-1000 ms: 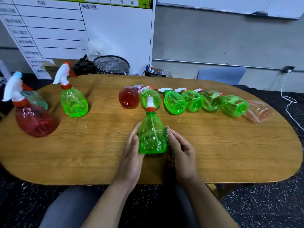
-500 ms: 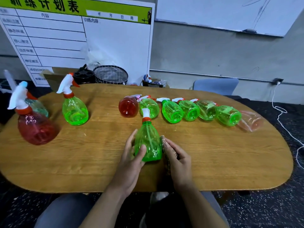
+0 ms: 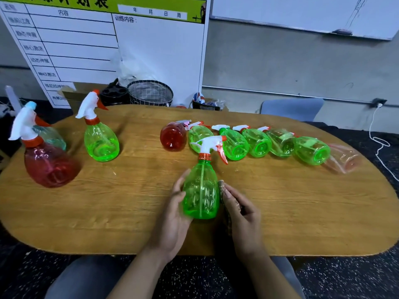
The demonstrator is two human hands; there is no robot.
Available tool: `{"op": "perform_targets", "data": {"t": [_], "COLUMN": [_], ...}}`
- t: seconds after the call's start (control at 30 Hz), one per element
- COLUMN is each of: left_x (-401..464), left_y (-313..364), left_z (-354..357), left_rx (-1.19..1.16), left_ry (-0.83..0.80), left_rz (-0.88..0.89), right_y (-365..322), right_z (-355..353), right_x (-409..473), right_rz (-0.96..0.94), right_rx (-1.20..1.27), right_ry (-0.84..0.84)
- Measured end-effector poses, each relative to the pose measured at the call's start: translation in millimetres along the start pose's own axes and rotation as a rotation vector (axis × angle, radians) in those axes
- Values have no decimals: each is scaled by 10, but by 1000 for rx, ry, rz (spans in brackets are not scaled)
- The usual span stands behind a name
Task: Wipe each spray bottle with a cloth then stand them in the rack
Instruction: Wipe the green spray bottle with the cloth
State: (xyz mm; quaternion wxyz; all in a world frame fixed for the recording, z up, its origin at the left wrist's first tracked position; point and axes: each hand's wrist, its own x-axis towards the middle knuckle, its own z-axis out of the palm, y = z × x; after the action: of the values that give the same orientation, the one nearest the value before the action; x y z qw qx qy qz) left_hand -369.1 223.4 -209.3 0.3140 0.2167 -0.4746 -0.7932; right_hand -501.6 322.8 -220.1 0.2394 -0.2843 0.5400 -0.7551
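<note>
Wiping step in hand. Left hand curls round the green spray bottle, held upright at lower centre of the frame over the table. Right hand presses a cloth against the bottle's right side, fingers bent over it. Unwiped bottles lie in a row at centre right; three stand at left. No rack clearly visible. Next, probably: turn the bottle, finish rubbing, stand it with the left group.

Glossy translucent green plastic bottle; matt wood-grain table; coarse cloth.
</note>
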Motion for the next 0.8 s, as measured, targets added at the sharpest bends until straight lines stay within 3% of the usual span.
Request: {"op": "perform_targets", "data": {"t": [0.4,0.53,0.7,0.8], "left_x": [-22,-45,-51,-58], "left_y": [-37,-60,-101,-115], "left_z": [-1,27,28,28], "left_rx": [184,210,270,281], "left_ry": [-43,7,50,35], "left_rz": [135,172,215,217], "right_y": [-1,-35,-456,-655], "right_z": [14,2,76,246], "right_x": [-23,-15,134,360], "right_rz": [-41,-163,-547,-625], "right_rx": [-68,-309,-812,-1040], "right_ry": [12,-26,33,-102]}}
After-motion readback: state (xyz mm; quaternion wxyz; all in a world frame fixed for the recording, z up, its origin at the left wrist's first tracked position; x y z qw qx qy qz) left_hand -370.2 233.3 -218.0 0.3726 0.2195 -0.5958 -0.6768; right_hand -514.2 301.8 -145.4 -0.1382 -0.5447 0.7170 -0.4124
